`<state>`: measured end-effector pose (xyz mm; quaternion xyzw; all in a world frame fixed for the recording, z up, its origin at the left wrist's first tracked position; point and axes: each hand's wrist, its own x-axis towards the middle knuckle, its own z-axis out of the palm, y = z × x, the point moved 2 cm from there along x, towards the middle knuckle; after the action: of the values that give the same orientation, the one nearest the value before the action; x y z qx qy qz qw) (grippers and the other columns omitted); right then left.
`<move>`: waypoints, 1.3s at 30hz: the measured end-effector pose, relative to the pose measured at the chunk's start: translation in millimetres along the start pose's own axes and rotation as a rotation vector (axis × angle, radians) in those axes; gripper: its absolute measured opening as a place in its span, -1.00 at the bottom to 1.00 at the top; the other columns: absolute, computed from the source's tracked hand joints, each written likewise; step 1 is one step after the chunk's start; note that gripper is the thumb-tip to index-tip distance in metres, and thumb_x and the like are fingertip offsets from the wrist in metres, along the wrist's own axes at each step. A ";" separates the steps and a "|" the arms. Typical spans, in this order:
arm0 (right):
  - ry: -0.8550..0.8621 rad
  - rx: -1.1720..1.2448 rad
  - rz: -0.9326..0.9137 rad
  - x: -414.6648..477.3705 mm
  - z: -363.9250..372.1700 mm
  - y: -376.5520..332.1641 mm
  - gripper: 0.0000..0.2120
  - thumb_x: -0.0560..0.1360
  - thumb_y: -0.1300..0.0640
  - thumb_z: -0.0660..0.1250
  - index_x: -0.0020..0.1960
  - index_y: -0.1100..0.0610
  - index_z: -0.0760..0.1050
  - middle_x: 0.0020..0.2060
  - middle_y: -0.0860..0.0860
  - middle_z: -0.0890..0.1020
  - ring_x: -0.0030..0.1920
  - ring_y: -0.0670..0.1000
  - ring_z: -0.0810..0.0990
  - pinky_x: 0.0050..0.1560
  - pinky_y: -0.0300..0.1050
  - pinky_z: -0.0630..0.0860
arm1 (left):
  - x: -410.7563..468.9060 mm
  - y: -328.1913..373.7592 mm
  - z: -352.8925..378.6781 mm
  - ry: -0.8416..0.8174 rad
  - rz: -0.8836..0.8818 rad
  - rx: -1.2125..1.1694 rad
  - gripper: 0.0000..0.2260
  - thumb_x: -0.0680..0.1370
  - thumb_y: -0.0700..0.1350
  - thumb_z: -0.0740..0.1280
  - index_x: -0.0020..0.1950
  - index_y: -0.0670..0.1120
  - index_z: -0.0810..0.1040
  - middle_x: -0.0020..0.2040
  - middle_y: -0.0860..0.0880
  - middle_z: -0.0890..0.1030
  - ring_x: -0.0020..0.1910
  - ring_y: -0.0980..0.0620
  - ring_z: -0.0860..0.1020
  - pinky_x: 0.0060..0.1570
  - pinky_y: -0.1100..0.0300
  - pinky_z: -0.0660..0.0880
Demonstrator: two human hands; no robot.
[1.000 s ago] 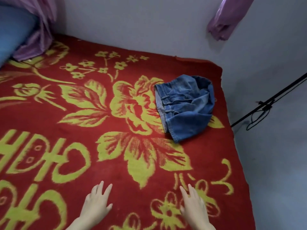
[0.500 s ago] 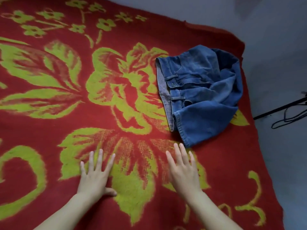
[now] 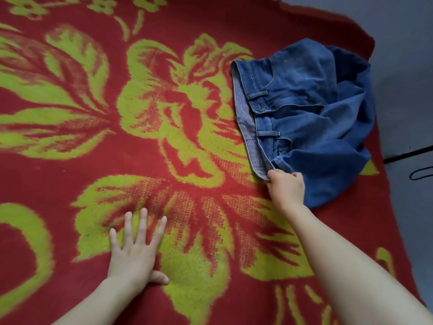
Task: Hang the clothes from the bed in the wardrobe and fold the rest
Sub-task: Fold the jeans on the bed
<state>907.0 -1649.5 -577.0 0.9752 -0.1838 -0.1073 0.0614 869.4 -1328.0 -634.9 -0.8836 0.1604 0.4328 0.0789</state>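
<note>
1. In the lower left of the frame, the left hand (image 3: 136, 252) lies flat, palm down, on the blanket (image 3: 58, 174). Its fingers are straight and spread, the thumb is out to the right, and it holds nothing.
2. The blanket is red with large yellow-green flowers and leaves, and it fills most of the frame. The left hand rests on one of the big leaves.
3. The right forearm reaches up from the lower right corner to the right hand (image 3: 285, 186), which is right of centre. Its fingers are curled, and together with the thumb they pinch the near end of the waistband of the jeans (image 3: 304, 118).
4. The blue jeans lie in a crumpled heap in the upper right of the frame, on the blanket near the right edge of the bed (image 3: 328, 17). The waistband faces left, with its striped lining turned outward – belt loops and a button show just beside it.
5. Past the bed's edge on the far right is a grey surface, with a black cable (image 3: 419, 174) looped beside a dark rod (image 3: 410, 154).
</note>
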 end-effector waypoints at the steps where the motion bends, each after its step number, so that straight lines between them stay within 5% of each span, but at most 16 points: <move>1: 0.022 0.033 0.027 -7.9 -0.8 -0.8 -0.85 0.56 0.17 0.16 -0.06 0.13 0.50 -0.05 0.05 0.63 -0.05 0.14 0.54 0.04 -0.10 0.19 | -1.2 0.4 -1.1 0.003 -0.002 -0.005 0.18 0.27 0.44 0.30 0.17 0.03 -0.71 0.03 -0.17 -0.79 0.08 -0.27 -0.70 0.34 -0.35 -0.23; 4: 0.098 0.122 0.002 -45.1 -2.8 -6.8 -0.89 0.44 0.36 0.24 -0.22 0.24 0.51 -0.26 0.16 0.63 -0.23 0.20 0.56 0.02 -0.03 0.30 | -0.1 1.3 -2.8 0.047 0.005 -0.039 0.17 0.28 0.43 0.32 0.18 0.04 -0.69 0.07 -0.16 -0.77 0.22 -0.29 -0.63 0.34 -0.34 -0.21; 7: 0.352 0.107 -0.122 -110.0 -10.6 -3.0 -0.84 0.19 0.44 0.25 -0.47 0.22 0.43 -0.56 0.11 0.48 -0.51 0.13 0.49 -0.19 -0.03 0.46 | 1.0 3.8 -10.7 0.097 -0.009 -0.031 0.16 0.29 0.41 0.34 0.26 0.04 -0.62 0.31 -0.18 -0.62 0.39 -0.34 -0.45 0.36 -0.33 -0.16; 12: 0.416 0.066 -0.203 -274.7 -4.0 11.7 -0.68 0.38 0.32 0.10 -0.48 0.14 0.47 -0.56 0.04 0.42 -0.53 0.06 0.46 -0.16 -0.14 0.42 | -56.2 21.4 -15.7 0.318 0.013 -0.026 0.07 0.35 0.30 0.40 0.53 -0.09 -0.24 0.50 -0.33 -0.22 0.47 -0.37 -0.17 0.40 -0.27 0.00; 15: 0.370 0.118 -0.240 -358.1 -1.7 -7.9 -0.63 0.54 0.24 0.01 -0.20 0.01 0.54 -0.60 -0.06 0.43 -0.58 -0.06 0.46 -0.23 -0.25 0.34 | -110.8 30.1 21.4 0.477 0.226 -0.051 0.18 -0.17 0.07 0.68 0.40 -0.23 0.38 0.33 -0.43 0.35 0.30 -0.42 0.37 0.11 -0.37 0.37; 17: 0.352 0.053 -0.240 -403.6 -17.6 -25.3 -0.64 0.57 0.21 -0.11 0.13 -0.20 0.26 -0.67 -0.22 0.42 -0.66 -0.24 0.40 -0.34 -0.35 0.32 | -149.7 31.7 57.0 0.437 0.334 -0.071 0.33 -0.34 0.00 0.66 0.41 -0.22 0.31 0.24 -0.42 0.46 0.20 -0.42 0.47 0.00 -0.37 0.42; 19: 0.291 0.141 -0.190 -440.7 -27.9 -34.2 -0.54 0.43 0.22 0.02 0.25 -0.13 0.25 -0.69 -0.19 0.41 -0.69 -0.23 0.35 -0.40 -0.40 0.32 | -181.4 29.3 73.8 0.458 0.382 -0.066 0.46 -0.33 -0.07 0.66 0.50 -0.11 0.06 0.22 -0.40 0.48 0.16 -0.40 0.50 -0.04 -0.34 0.45; 22: 0.291 0.233 -0.140 -495.5 -59.4 -35.4 -0.70 0.21 0.23 0.29 -0.12 0.08 0.68 -0.60 -0.09 0.48 -0.58 -0.11 0.47 -0.26 -0.31 0.37 | -229.4 26.2 84.4 0.494 0.481 0.051 0.49 -0.12 -0.14 0.65 0.51 -0.02 -0.33 0.33 -0.39 0.39 0.25 -0.39 0.43 0.03 -0.32 0.44; 25: 0.229 0.277 -0.111 -529.5 -105.2 -22.6 -0.63 0.01 0.31 0.61 -0.21 0.09 0.67 -0.49 -0.08 0.57 -0.49 -0.06 0.55 -0.28 -0.28 0.37 | -265.5 21.7 99.7 0.429 0.499 0.196 0.18 0.39 0.18 0.42 0.26 0.06 -0.70 0.48 -0.27 -0.29 0.48 -0.34 -0.18 0.37 -0.27 -0.02; 26: 0.223 0.286 -0.080 -543.7 -122.4 -17.9 -0.60 -0.01 0.31 0.64 -0.21 0.08 0.67 -0.49 -0.08 0.58 -0.48 -0.05 0.56 -0.31 -0.25 0.39 | -281.5 20.1 104.5 0.394 0.496 0.238 0.10 0.45 0.23 0.33 0.23 0.07 -0.72 0.47 -0.23 -0.37 0.47 -0.31 -0.27 0.39 -0.23 -0.10; 29: 0.304 0.313 -0.092 -572.9 -155.8 -8.9 -0.67 0.10 0.34 0.60 -0.19 0.09 0.66 -0.47 -0.05 0.59 -0.46 0.00 0.58 -0.41 -0.21 0.42 | -312.1 24.5 110.9 0.350 0.503 0.260 0.10 0.39 0.25 0.38 0.35 0.07 -0.58 0.51 -0.21 -0.32 0.48 -0.28 -0.28 0.41 -0.19 -0.13; 35: 0.540 0.432 -0.015 -654.6 -201.4 6.2 -0.77 0.22 0.41 0.37 -0.16 0.25 0.66 -0.28 0.08 0.69 -0.27 0.05 0.69 -0.15 -0.18 0.46 | -370.6 33.7 140.9 0.417 0.523 0.128 0.03 0.43 0.21 0.36 0.38 0.05 -0.50 0.55 -0.07 -0.23 0.51 -0.18 -0.20 0.44 -0.12 -0.09; 39: 0.692 0.523 0.025 -708.2 -228.3 26.2 -0.76 0.27 0.46 0.32 -0.11 0.33 0.65 -0.15 0.14 0.69 -0.05 0.07 0.65 0.07 -0.24 0.44 | -405.6 41.1 161.2 0.447 0.445 -0.015 -0.35 0.52 0.21 0.24 0.53 0.19 0.01 0.54 0.10 0.07 0.52 -0.04 -0.02 0.42 -0.08 0.00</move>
<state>306.8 -1392.3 -219.2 0.9341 -0.1851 0.2770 -0.1285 502.9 -1234.3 -413.3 -0.9006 0.3600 0.2357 -0.0612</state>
